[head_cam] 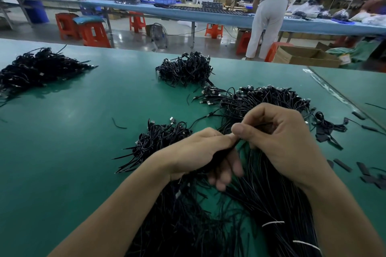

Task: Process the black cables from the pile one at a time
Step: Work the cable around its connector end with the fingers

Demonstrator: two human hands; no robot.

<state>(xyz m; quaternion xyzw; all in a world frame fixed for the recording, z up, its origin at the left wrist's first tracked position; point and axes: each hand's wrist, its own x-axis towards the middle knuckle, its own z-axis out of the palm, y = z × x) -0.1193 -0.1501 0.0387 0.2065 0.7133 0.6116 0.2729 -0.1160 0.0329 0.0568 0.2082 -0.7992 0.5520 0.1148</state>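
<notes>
Right hand (282, 137) and left hand (198, 152) meet above the pile (261, 198), both pinching one black cable (226, 153) between thumb and fingers. A single strand seems mid-processing. Next it wants drawing free of its neighbours and setting aside. Open worktop (73, 131) lies leftward. Its far edge is well off, with heaps (186, 69) between.

even overhead light fills the workshop, laying a pale sheen on the green table (62, 131) and soft shadows under the cable piles (186, 69). the wide lens bows the edges; nearest foreground blurs slightly, far background glares.
</notes>
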